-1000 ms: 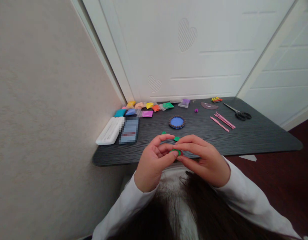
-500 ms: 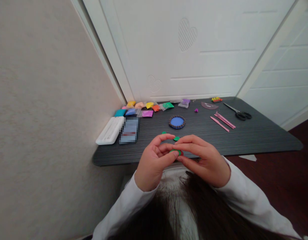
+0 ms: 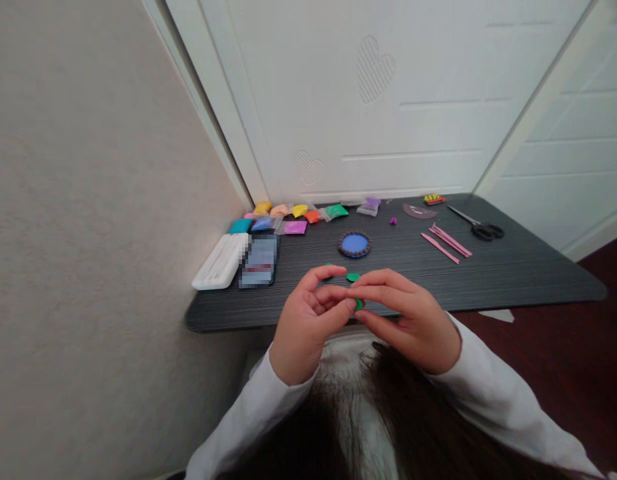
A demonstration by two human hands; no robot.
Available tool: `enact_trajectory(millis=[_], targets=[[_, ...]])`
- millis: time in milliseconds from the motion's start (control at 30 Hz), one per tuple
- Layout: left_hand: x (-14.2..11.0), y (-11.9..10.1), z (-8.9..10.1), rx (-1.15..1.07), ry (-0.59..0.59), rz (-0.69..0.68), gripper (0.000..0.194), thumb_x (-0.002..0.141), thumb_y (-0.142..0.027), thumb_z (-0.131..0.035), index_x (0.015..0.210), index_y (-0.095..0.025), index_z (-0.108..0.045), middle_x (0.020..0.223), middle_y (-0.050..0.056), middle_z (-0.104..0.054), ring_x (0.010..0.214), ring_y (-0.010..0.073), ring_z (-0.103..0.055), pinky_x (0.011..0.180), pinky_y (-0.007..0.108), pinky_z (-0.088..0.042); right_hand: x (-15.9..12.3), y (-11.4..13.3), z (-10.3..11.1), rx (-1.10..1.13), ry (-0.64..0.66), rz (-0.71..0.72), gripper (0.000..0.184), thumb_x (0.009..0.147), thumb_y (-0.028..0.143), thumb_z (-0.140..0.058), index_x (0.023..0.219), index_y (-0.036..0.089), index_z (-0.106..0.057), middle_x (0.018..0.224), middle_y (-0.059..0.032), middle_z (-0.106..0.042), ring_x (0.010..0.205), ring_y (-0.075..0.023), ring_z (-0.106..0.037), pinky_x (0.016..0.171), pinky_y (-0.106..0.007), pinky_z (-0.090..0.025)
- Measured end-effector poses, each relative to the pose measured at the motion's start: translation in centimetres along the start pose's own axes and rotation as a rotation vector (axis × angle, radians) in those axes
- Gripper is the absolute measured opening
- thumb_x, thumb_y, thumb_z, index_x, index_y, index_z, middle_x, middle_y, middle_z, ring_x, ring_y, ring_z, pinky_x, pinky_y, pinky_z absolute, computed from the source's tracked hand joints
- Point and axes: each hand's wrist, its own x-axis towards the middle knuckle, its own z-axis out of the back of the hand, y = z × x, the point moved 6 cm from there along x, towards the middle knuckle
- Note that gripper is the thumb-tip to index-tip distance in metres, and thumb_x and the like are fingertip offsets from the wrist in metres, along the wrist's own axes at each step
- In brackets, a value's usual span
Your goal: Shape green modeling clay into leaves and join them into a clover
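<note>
Between the fingertips of my left hand [image 3: 308,320] and my right hand [image 3: 411,317] is a small green piece of clay [image 3: 359,305] with a bit of red at its edge. Both hands are closed on it, just above the near edge of the table. Beyond my fingers lies a flat green clay piece [image 3: 353,277], and another green piece [image 3: 329,269] is partly hidden behind my left index finger. Farther back sits a blue clay disc [image 3: 355,244] ringed by small dark brown balls.
On the dark table [image 3: 308,310], several coloured clay packets [image 3: 295,227] line the back left. A white case [image 3: 221,262] and a phone [image 3: 259,261] lie at left. Pink modelling tools [image 3: 451,241], scissors [image 3: 481,228], a clear curved sheet [image 3: 419,211] and a purple lump [image 3: 393,221] are at right.
The green clay piece has turned slightly between my fingertips, and less red shows. My left index finger has drawn back a little, uncovering more of the flat green piece. Everything else is still.
</note>
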Motion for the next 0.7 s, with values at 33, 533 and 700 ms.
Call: enact_trajectory(millis=[33,533,700], targets=[[0.0,-0.01,0.01,0.006,0.001,-0.002,0.038,0.07,-0.012,-0.065,0.103,-0.022,-0.05,0.076,-0.001,-0.07,0.068,0.009,-0.062,0.067,0.02,-0.046,0.0,0.0,0.03,-0.005,-0.004,0.0,0.03,0.078,0.016,-0.055,0.107,0.022,-0.058,0.101,-0.0064,-0.06,0.096,-0.0157,-0.056,0.084,-0.031,-0.048],[-0.09,-0.17,0.25,0.113,-0.04,-0.027,0.04,0.071,-0.014,-0.063,0.107,-0.022,-0.048,0.072,-0.001,-0.066,0.066,0.0089,-0.059,0.065,0.02,-0.043,-0.03,-0.03,0.17,-0.029,-0.011,0.003,0.027,0.078,0.014,-0.056,0.104,0.016,-0.059,0.101,-0.0075,-0.059,0.096,-0.0128,-0.054,0.086,-0.025,-0.045],[-0.18,-0.51,0.17,0.188,-0.063,-0.062,0.038,0.072,-0.014,-0.062,0.106,-0.022,-0.048,0.07,-0.002,-0.065,0.063,0.0078,-0.057,0.062,0.019,-0.043,-0.04,-0.05,0.18,-0.044,-0.008,-0.007,0.027,0.078,0.015,-0.055,0.104,0.017,-0.059,0.1,-0.0074,-0.06,0.095,-0.0135,-0.055,0.085,-0.026,-0.047]])
